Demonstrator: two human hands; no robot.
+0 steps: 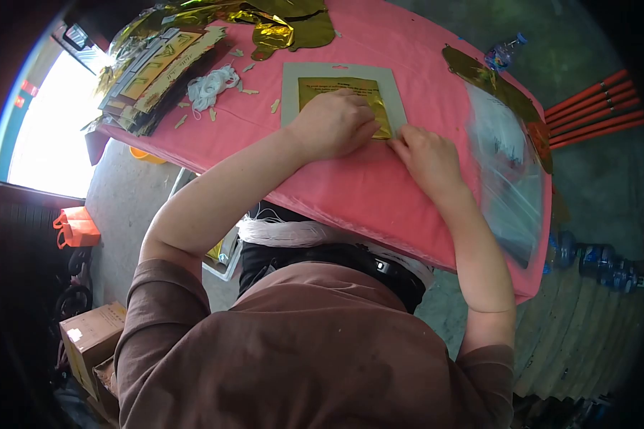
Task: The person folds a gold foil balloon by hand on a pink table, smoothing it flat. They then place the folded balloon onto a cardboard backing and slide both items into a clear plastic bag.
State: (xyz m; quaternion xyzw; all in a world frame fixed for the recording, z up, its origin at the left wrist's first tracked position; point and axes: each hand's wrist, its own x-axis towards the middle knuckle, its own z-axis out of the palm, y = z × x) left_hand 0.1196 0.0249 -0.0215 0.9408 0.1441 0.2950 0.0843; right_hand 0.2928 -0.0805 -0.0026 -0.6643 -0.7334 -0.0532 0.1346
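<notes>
On the pink-covered table in front of me lies a flat packet, pale grey with a hang slot at its top edge. A folded piece of gold foil with printed text shows in its middle. My left hand rests over the packet's lower part, its fingers curled and closed at the near edge. My right hand is closed at the lower right corner, thumb and fingers pinching the packet's edge. The palms and the packet's lower left are hidden.
At the left lie a stack of printed cards, a bundle of white string and small paper scraps. Gold foil is heaped at the back. Clear plastic bags lie right, near a small bottle.
</notes>
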